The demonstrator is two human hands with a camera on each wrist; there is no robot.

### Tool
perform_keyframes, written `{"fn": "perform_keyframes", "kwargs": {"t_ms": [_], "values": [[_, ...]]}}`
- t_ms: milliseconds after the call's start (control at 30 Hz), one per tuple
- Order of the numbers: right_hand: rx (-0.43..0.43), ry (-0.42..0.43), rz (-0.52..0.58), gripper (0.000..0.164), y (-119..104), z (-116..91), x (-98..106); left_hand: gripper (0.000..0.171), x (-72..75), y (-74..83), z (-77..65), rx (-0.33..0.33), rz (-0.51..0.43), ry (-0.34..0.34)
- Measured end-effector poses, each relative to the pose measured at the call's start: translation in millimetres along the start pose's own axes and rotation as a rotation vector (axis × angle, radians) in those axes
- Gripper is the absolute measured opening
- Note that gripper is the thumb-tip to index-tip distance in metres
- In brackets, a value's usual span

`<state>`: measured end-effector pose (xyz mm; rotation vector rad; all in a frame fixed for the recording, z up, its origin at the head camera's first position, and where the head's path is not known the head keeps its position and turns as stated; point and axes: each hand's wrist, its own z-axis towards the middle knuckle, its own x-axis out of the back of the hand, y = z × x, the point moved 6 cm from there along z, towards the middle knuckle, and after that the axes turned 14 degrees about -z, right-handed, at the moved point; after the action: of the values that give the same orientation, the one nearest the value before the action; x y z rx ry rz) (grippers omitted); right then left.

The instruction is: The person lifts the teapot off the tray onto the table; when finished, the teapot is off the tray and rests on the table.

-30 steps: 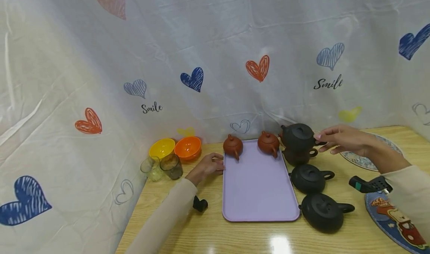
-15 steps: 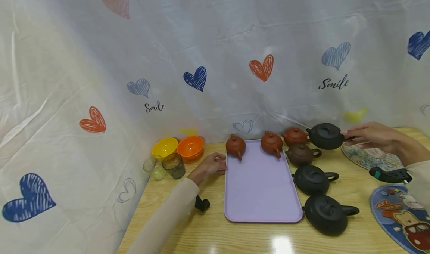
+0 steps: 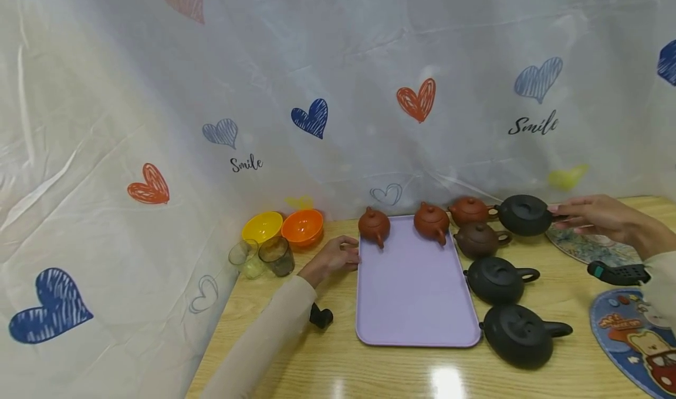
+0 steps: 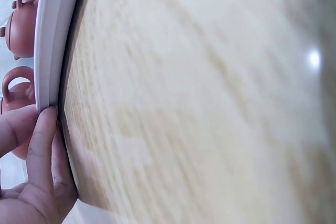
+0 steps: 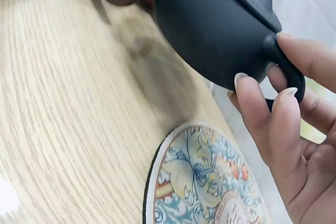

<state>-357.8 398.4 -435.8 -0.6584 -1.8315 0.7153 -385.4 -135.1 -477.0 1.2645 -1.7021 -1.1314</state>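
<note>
My right hand [image 3: 599,216] pinches the handle of a black teapot [image 3: 525,215] at the back right. In the right wrist view this black teapot [image 5: 215,27] hangs above the wood, its shadow below. A reddish teapot [image 3: 469,210] stands just left of it, a dark brown teapot [image 3: 479,240] in front. My left hand [image 3: 334,255] is at the left rim of a lilac tray [image 3: 417,293]; in the left wrist view thumb and fingers pinch that rim. Two red-brown teapots, one left [image 3: 374,226] and one right [image 3: 431,221], sit at the tray's far end.
Two more black teapots, one farther [image 3: 496,280] and one nearer [image 3: 520,335], stand along the tray's right side. A floral round mat [image 3: 583,242] and a blue cartoon mat [image 3: 628,334] lie right. Yellow [image 3: 262,227] and orange [image 3: 303,227] bowls and two glasses [image 3: 277,257] stand left.
My right hand has lifted the black teapot from over the reddish and brown teapots and carried it right, uncovering the reddish one. The left hand stays at the tray rim.
</note>
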Motion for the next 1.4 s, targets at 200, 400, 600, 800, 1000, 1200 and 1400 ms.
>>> {"fn": "perform_keyframes", "kwargs": {"t_ms": [200, 400, 600, 800, 1000, 1200, 1400], "values": [[0.000, -0.010, 0.014, 0.020, 5, 0, 1, 0.046, -1.5, 2.6, -1.3, 0.003, 0.003, -0.002], [0.014, -0.026, 0.016, 0.026, 8, 2, 0, 0.047, -2.5, 4.3, -1.4, -0.003, 0.003, -0.009], [0.016, -0.048, -0.021, 0.022, 11, 5, -4, 0.047, -2.0, 3.2, -0.1, 0.008, 0.000, -0.006], [0.001, -0.019, -0.061, 0.017, 11, 7, -5, 0.047, -2.1, 4.5, -2.0, 0.003, 0.011, -0.010], [-0.017, -0.005, -0.063, 0.020, 11, 8, -6, 0.047, -2.4, 5.4, -2.2, 0.004, 0.006, -0.008], [-0.028, 0.005, -0.072, 0.024, 14, 6, -9, 0.045, -3.8, 5.6, -3.2, -0.015, -0.021, -0.019], [-0.031, 0.040, -0.113, 0.056, 15, 6, -11, 0.044, -3.5, 5.4, -4.0, -0.026, -0.026, -0.022]]}}
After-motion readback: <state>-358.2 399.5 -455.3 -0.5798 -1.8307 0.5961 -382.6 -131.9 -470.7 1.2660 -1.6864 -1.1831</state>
